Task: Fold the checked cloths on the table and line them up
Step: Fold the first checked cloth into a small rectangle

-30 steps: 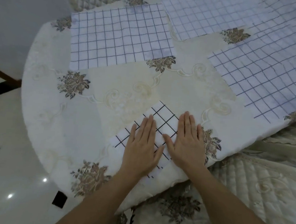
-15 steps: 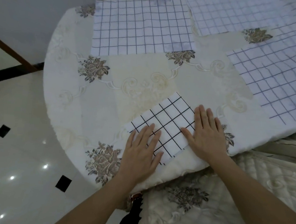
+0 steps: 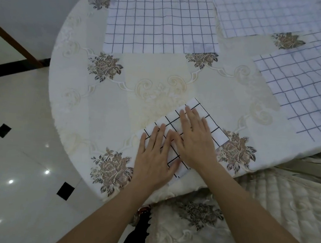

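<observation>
A small folded white cloth with a black check (image 3: 207, 118) lies near the table's front edge. My left hand (image 3: 154, 159) presses flat on its near left part with fingers straight. My right hand (image 3: 196, 138) lies flat across its middle, fingers pointing up-left, and touches my left hand. Three larger unfolded checked cloths lie farther back: one at the far middle (image 3: 161, 22), one at the far right corner (image 3: 258, 14), and one along the right side (image 3: 300, 87).
The round table (image 3: 103, 108) wears a cream cloth with brown flower prints. Its edge curves off to the left over a glossy white tiled floor (image 3: 17, 149). A quilted cream chair cover (image 3: 273, 205) sits at the near right.
My right hand slid left from the cloth's right edge onto its middle, beside my left hand. The camera view swung left and nearer to the table.
</observation>
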{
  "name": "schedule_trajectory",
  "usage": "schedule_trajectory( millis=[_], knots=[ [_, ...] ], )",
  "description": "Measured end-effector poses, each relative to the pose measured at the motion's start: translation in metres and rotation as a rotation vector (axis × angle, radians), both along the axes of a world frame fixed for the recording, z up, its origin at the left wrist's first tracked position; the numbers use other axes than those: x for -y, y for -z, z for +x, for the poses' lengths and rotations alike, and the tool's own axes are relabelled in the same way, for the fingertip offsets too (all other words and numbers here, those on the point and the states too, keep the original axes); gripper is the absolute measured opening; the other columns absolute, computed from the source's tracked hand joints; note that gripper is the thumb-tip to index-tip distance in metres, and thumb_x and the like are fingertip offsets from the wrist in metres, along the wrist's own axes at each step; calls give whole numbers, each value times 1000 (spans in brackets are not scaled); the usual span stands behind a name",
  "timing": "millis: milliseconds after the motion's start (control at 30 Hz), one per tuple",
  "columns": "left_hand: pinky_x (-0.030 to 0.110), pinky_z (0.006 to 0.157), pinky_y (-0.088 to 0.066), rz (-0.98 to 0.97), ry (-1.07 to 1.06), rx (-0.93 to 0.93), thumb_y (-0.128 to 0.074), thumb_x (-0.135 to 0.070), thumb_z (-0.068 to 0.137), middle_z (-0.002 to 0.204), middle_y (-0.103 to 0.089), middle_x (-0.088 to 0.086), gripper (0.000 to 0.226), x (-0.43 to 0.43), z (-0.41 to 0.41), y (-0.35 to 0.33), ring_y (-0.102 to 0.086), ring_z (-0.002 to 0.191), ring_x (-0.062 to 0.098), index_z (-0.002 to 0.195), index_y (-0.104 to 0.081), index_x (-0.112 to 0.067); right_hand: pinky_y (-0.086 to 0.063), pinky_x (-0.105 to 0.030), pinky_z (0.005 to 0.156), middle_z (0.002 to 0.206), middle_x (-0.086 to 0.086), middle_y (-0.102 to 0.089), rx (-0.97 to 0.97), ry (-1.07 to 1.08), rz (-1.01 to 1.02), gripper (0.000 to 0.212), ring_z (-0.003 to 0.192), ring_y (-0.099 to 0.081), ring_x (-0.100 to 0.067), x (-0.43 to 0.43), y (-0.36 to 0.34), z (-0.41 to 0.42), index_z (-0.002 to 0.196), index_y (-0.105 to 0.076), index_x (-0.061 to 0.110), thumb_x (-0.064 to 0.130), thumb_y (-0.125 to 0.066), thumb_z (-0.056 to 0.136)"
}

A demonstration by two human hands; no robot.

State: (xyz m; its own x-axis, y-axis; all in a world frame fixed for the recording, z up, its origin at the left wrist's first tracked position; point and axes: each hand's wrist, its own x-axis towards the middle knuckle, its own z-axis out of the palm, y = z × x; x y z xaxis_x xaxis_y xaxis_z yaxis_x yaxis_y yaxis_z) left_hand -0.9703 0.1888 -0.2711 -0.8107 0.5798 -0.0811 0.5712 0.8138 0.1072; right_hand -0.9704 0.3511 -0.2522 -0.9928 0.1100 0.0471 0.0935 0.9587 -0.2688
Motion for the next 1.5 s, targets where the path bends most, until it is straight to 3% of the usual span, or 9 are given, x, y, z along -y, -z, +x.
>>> schedule_trajectory(
  millis=[400,567,667,800,1033,1200,1333,1400,1500],
  knots=[
    [57,120,-16,-8,7,2,-27,-67,97,166,-6,13,82,-4,13,-2,-2,154,26,157,-23,-11,-13,-46,124,165,-6,-19,93,-210,60,70,153,-11,-24,-25,22,-9,157,-23,14,57,-16,103],
    [55,119,-21,161,-139,-9,-42,-52,97,164,-22,9,66,-13,13,-7,-16,152,24,150,-40,-13,-21,-46,122,163,-9,-25,68,-268,79,66,151,-20,-27,-35,20,-6,155,-30,12,54,-24,105],
    [50,122,-17,122,-343,-11,-32,-48,101,166,-11,10,67,-34,12,-9,-7,154,23,156,-25,-9,-26,-48,120,161,-13,-30,34,-340,77,62,150,-25,-31,-38,17,-10,153,-34,8,48,-31,105],
    [50,122,-17,42,-416,0,-25,-55,102,167,-1,11,74,-43,17,0,1,154,24,159,-9,-10,-18,-46,123,167,-9,-9,88,-501,146,71,154,-5,-24,-65,19,-19,159,-13,9,55,-19,104],
    [50,123,-12,36,-510,17,-26,-61,98,167,8,9,81,-43,22,-3,8,154,24,159,1,-15,-6,-47,125,167,0,10,199,-338,199,83,153,10,-16,-118,12,-28,158,8,14,69,-6,97],
    [60,120,-9,-22,-535,0,-36,-58,91,161,-26,12,74,-46,5,-23,-22,149,29,152,-34,-16,-10,-49,124,167,-7,0,228,-274,136,83,154,-2,-27,-120,3,-28,159,-4,12,66,-11,97],
    [64,116,-18,50,-261,-111,-60,-36,84,147,-45,12,52,-74,-37,-38,-40,137,30,131,-55,-16,-48,-49,89,127,-16,-55,-7,-96,27,53,114,-55,-36,-132,-11,-4,136,-50,10,46,-48,97],
    [63,113,-28,88,-3,-122,-71,-23,77,138,-54,9,47,-96,-64,-40,-49,129,29,123,-62,-17,-49,-44,70,103,-13,-59,-32,-11,-17,42,90,-59,-34,-132,-14,6,121,-58,10,41,-59,92],
    [58,114,-28,59,300,-59,-68,-16,81,134,-57,5,43,-121,-98,-47,-50,127,28,123,-63,-23,-47,-39,65,95,-9,-60,43,79,-99,34,83,-57,-30,-129,-17,10,110,-60,12,41,-62,90]
  ],
)
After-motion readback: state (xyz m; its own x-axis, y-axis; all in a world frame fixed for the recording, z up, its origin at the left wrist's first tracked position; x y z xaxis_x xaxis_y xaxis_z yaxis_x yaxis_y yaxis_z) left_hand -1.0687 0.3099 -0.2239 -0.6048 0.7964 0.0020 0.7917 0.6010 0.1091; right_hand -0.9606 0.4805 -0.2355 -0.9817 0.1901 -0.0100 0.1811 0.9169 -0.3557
